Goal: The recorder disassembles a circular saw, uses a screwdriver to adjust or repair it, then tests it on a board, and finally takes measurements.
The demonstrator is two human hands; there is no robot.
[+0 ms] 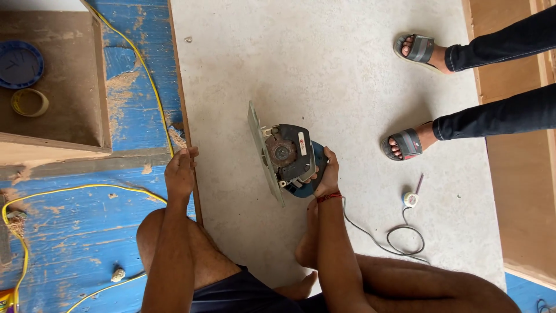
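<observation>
Nearest the camera, the person sits on a pale grey sheet [347,69] with bare knees drawn up and a bare foot tucked between them. The right hand [328,174], with a red thread at the wrist, is closed round the blue handle of a circular saw [289,157]. The saw is tipped on its side, so its flat metal base plate [262,152] stands on edge toward the left and the dark motor housing faces up. On that housing sits a small white oblong label with a red mark; its print is too small to tell. The saw's dark cord [382,240] trails from the wrist to a loose loop on the sheet at the right.

The left hand [180,169] rests with fingers together and bent over the sheet's brown left edge, holding nothing else, well apart from the saw. The saw lies between the 2 hands, right against the right one.

Left of the sheet is a scuffed blue surface [75,232] dusted with sawdust, crossed by a yellow cable [75,188]. Near the cord loop lies a small white and yellow round thing [410,199].

Farther off, an open wooden box [58,75] holds a blue round disc [20,62] and a yellowish tape roll [30,102]. At the far right, another person's 2 feet in grey sandals [405,142] stand on the sheet, below dark trouser legs.
</observation>
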